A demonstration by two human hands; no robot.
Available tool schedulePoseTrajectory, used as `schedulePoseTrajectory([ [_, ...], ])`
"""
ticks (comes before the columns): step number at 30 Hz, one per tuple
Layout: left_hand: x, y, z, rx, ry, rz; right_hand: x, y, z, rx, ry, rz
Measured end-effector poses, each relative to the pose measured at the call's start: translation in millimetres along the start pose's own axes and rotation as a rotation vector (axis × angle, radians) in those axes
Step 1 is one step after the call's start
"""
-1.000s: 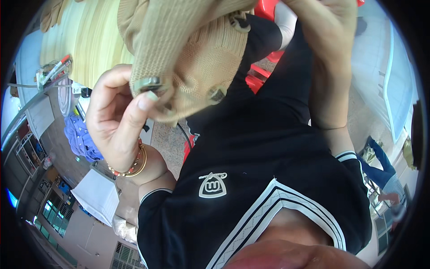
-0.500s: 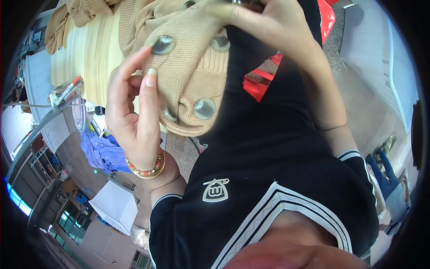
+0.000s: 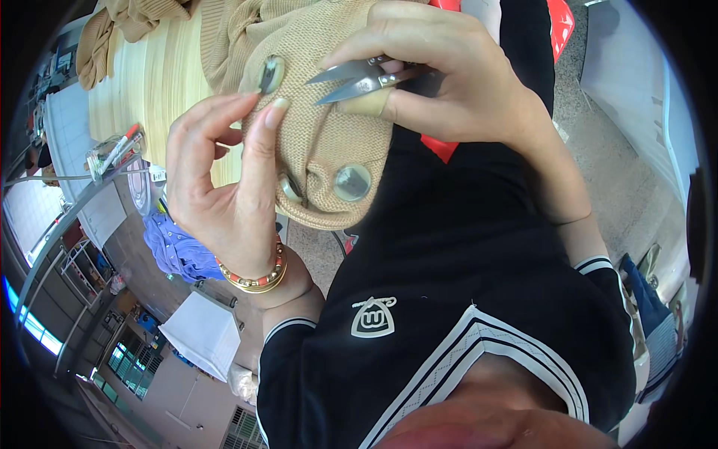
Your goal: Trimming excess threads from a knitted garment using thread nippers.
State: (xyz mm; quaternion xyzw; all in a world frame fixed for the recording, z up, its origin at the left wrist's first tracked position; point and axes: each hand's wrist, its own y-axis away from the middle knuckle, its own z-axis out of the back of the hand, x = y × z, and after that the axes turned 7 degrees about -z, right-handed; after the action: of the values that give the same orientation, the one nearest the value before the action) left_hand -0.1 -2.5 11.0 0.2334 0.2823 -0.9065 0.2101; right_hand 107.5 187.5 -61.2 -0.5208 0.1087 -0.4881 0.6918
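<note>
The left hand [image 3: 224,187] pinches the top button [image 3: 270,73] of the tan knit [image 3: 321,142] between thumb and forefinger, fingers narrow and closed on the button's edge, so the button stands on its rim and shows mostly its side. The right hand [image 3: 456,82] holds small snips [image 3: 359,78], fingers wrapped round the handles, with a tan guard on one finger.

The snips' long axis runs nearly level, tips pointing toward the person's left, straight at the pinched button. The 2 blades are parted a little, and the tips sit just beside the button, not touching it as far as the view shows. So the button lies left of the blade tips and at nearly the same height; the left hand is on it, the right hand comes second.

2 more buttons [image 3: 351,182] lie lower on the same knit flap, well below the blades. The knit hangs in front of the person's dark top [image 3: 464,299], and more tan cloth lies on the surface [image 3: 149,82] behind.
</note>
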Motion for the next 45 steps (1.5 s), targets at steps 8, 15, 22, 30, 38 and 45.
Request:
schedulePoseTrajectory([
  [8,-1.4,0.2,-0.5,-0.022,-0.009,-0.052,8.2,-1.7,-6.6,-0.089,-0.387,-0.212],
  [15,5.8,-9.6,-2.6,-0.005,-0.043,-0.237,2.8,-5.3,1.1,0.008,-0.175,-0.063],
  [22,14.7,-12.0,-6.7,-0.025,0.266,-0.066,2.4,-8.6,1.3,0.025,-0.084,-0.070],
  [30,26.4,-6.0,-4.2,-0.063,0.403,0.025,7.2,-7.5,-3.6,-0.007,-0.461,-0.276],
  [38,31.7,-9.7,-8.2,-0.045,0.347,-0.262,25.3,-18.5,17.1,0.219,-0.436,-0.767],
  [45,38.3,-26.0,-19.3,-0.014,0.581,-0.385,32.9,-36.8,27.3,0.132,-0.447,-0.602],
])
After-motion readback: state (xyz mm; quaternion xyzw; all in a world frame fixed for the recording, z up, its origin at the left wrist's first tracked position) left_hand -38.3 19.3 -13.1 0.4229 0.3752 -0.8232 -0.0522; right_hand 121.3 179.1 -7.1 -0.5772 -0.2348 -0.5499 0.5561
